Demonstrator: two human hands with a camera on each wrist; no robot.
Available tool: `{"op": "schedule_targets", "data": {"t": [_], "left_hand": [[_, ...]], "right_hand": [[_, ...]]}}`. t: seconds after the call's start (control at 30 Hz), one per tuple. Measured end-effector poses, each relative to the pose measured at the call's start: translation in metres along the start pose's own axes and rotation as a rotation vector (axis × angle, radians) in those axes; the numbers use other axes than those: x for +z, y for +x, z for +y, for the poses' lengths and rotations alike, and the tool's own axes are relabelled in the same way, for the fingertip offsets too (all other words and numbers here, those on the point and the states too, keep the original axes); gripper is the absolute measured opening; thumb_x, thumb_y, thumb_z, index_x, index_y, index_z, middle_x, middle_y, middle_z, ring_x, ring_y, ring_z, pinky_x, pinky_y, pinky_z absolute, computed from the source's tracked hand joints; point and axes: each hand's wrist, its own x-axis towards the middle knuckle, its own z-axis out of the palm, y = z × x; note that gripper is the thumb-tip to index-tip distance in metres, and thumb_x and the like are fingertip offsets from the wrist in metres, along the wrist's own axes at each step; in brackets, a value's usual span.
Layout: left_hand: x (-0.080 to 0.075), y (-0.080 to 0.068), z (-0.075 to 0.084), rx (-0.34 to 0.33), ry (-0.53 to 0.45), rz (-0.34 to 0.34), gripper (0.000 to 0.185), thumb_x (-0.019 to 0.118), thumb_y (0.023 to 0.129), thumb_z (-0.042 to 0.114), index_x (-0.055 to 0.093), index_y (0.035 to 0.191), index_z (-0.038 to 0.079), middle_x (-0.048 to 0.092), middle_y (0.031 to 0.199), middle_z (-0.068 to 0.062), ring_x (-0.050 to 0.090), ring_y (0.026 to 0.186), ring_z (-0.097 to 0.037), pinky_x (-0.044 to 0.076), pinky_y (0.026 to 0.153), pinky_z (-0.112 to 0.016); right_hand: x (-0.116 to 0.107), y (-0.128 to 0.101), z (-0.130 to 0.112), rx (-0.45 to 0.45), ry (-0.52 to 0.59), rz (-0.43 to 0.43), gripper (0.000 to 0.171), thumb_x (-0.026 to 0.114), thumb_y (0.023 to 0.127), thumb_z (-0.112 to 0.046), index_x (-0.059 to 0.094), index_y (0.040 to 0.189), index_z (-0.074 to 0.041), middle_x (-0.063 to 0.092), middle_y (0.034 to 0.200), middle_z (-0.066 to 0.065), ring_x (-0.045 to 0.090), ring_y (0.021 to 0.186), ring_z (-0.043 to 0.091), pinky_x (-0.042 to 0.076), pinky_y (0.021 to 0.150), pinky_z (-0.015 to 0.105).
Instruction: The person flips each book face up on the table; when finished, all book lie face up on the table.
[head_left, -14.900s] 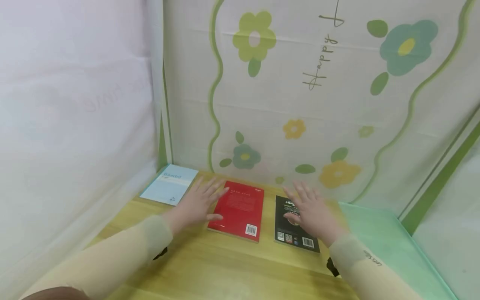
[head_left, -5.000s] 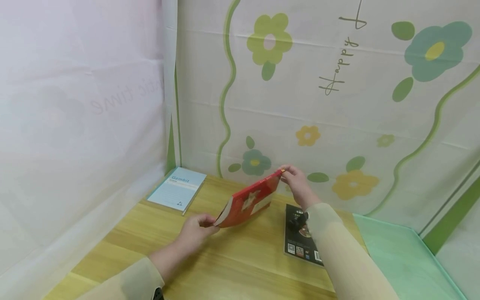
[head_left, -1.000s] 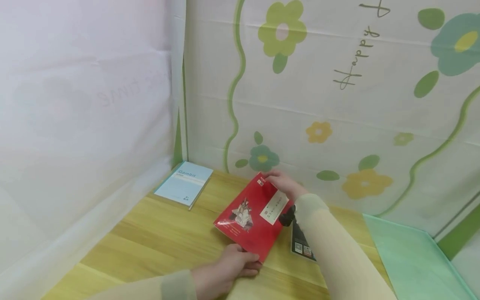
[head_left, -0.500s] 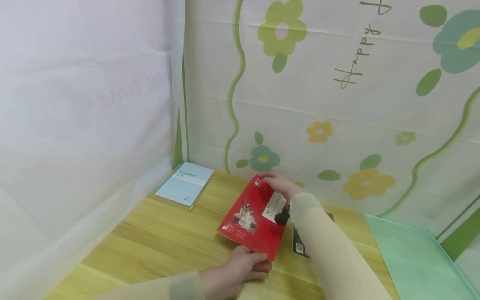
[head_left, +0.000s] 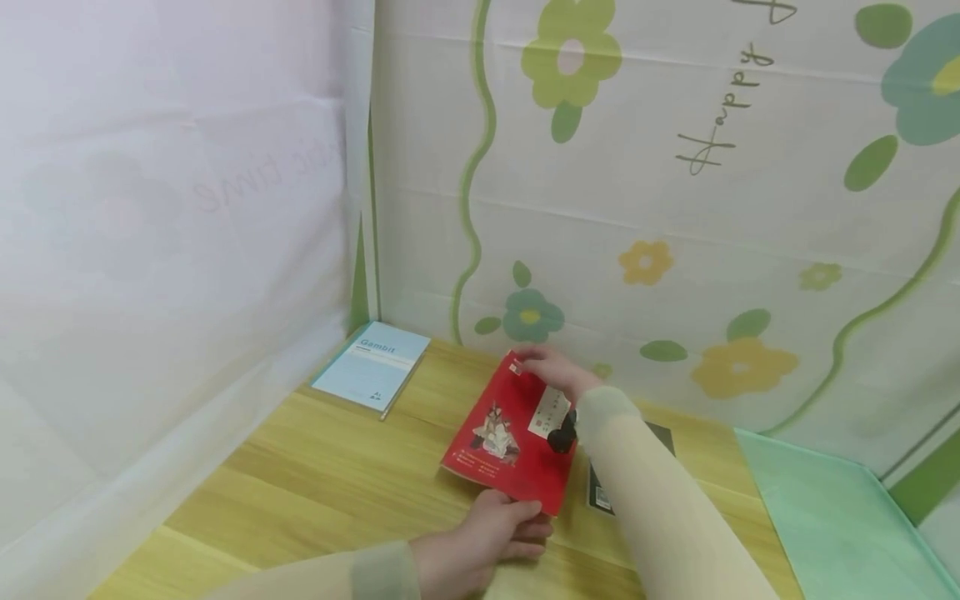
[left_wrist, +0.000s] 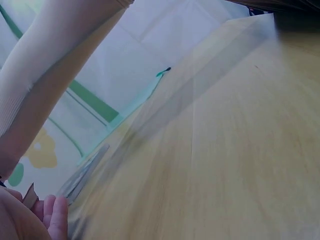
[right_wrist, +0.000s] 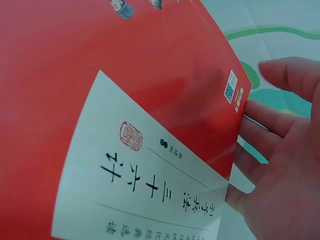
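A red paperback book [head_left: 517,467] with a white label and a figure picture faces up, tilted off the wooden table [head_left: 315,492]. My left hand [head_left: 480,537] pinches its near corner, thumb on top and fingers underneath. At the far edge is my right hand [head_left: 558,371]. In the right wrist view, the right hand's fingers [right_wrist: 265,125] touch the book's edge with their tips behind it, while the thumb stands apart from the cover. The left wrist view shows only a sliver of the book [left_wrist: 31,196] by the left fingers.
A pale blue notebook [head_left: 375,367] marked "Gambit" lies at the back left. Under the right forearm, a black book [head_left: 660,437] is partly hidden. A translucent green board [head_left: 832,508] covers the right side. Flower-printed cloth [head_left: 562,208] hangs behind, with white cloth [head_left: 187,292] on the left.
The red book, lying back cover up earlier with both hands spread above, has been lifted and turned front cover up. Over the last second it has shifted slightly right and rotated a little.
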Motion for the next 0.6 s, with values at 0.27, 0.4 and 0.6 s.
{"op": "schedule_targets", "data": {"t": [0.27,0.4,0.6], "left_hand": [[-0.002,0.0,0.004,-0.066,0.064,0.02,0.016,0.063,0.095,0.013,0.063,0.102,-0.001,0.07,0.089,-0.013,0.07,0.077,-0.02,0.06,0.071,-0.036],[-0.002,0.002,0.004,-0.088,0.054,0.016,0.018,0.06,0.098,0.013,0.06,0.106,-0.003,0.071,0.089,-0.012,0.07,0.078,-0.02,0.06,0.072,-0.036],[-0.006,0.004,0.002,-0.104,0.032,-0.021,0.024,0.056,0.1,0.017,0.06,0.11,-0.004,0.072,0.091,-0.013,0.071,0.082,-0.024,0.06,0.073,-0.037]], "right_hand": [[0.008,0.009,-0.002,0.005,0.028,-0.013,0.046,0.056,0.099,-0.042,0.057,0.137,-0.015,0.061,0.127,0.007,0.053,0.122,0.028,0.043,0.103,0.05],[0.013,0.013,-0.009,0.018,0.009,-0.008,0.052,0.053,0.099,-0.049,0.055,0.139,-0.016,0.062,0.125,0.007,0.054,0.121,0.028,0.043,0.102,0.052],[0.02,0.014,-0.011,0.011,-0.011,-0.002,0.056,0.052,0.097,-0.056,0.057,0.137,-0.017,0.062,0.121,0.005,0.055,0.117,0.025,0.043,0.101,0.05]]}}
